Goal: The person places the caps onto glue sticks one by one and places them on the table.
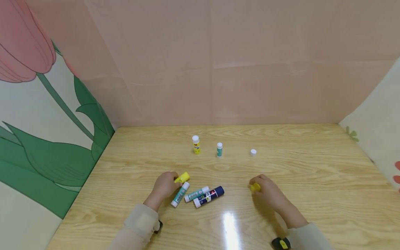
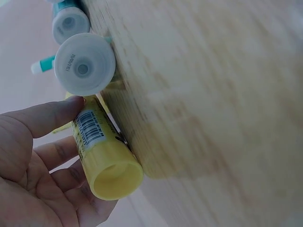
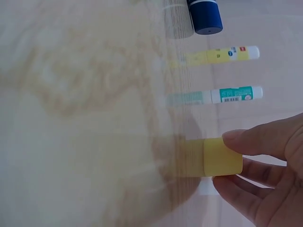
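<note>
My left hand (image 1: 165,185) pinches a yellow glue stick (image 2: 102,146) between thumb and fingers. The tube lies on its side, with its barcode and hollow end showing in the left wrist view. Just beside it lies a teal-and-white glue stick (image 1: 180,195). Farther right, my right hand (image 1: 269,192) pinches a short yellow cap (image 3: 222,157) that rests on the table or just above it; I cannot tell which. A second teal-and-white glue stick (image 1: 197,194) and a navy one (image 1: 208,197) lie side by side between the hands, nearer the left.
Beyond the hands, a yellow glue stick with a white top (image 1: 196,145) and a small teal one (image 1: 219,150) stand upright. To their right sits a loose white cap (image 1: 253,152). The wooden table (image 1: 312,166) meets a pink backdrop (image 1: 212,69) at its far edge.
</note>
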Available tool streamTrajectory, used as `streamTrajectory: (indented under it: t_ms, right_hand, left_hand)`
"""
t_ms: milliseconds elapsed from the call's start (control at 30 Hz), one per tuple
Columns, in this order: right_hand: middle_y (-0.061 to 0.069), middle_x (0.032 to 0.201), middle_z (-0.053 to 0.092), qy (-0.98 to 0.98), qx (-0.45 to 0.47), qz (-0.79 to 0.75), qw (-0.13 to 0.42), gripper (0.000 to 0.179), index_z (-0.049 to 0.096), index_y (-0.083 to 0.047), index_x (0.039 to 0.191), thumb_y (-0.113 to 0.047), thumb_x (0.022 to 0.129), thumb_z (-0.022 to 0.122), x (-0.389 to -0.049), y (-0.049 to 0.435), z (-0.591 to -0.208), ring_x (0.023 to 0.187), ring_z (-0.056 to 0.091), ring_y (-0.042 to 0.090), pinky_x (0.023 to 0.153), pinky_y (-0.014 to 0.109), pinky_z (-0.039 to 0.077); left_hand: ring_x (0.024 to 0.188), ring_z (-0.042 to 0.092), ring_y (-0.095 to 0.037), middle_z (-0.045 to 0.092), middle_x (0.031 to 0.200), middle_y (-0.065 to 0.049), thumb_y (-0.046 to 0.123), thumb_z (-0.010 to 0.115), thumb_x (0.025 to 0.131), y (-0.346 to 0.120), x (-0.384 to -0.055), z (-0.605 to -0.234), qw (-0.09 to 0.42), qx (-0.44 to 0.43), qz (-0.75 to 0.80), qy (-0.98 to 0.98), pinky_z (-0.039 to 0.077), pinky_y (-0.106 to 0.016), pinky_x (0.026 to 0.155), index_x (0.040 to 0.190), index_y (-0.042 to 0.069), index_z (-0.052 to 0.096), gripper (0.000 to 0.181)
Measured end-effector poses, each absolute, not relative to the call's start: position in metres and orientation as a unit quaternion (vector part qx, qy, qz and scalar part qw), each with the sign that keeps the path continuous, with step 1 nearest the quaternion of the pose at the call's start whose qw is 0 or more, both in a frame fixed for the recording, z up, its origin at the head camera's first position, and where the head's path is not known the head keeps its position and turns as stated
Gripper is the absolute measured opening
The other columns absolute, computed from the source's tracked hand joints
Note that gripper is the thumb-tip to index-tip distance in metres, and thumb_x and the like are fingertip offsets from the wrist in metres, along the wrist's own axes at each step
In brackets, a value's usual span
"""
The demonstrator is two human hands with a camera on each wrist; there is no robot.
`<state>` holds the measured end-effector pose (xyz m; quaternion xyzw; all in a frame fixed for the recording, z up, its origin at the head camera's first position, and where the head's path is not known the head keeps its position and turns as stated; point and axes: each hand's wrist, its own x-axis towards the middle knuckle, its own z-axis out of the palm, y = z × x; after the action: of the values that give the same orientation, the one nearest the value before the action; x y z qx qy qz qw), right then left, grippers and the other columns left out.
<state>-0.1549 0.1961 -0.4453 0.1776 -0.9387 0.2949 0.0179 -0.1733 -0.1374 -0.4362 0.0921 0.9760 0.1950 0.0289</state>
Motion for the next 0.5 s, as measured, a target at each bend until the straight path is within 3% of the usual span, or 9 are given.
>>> streamTrajectory:
  t_ms: [500]
  right_hand:
    - [0.009,0.088,0.053,-0.94,0.179,0.29,0.006,0.024,0.059,0.001,0.089,0.013,0.069,0.061,-0.1533,0.1946,-0.4447,0.085,0.053,0.029,0.074,0.043,0.044]
  left_hand:
    - [0.061,0.045,-0.014,0.052,0.067,-0.001,0.022,0.067,0.073,-0.1366,-0.1753,-0.434,0.051,0.083,0.188,0.977,0.039,-0.031,0.055,0.083,0.005,0.061,0.021]
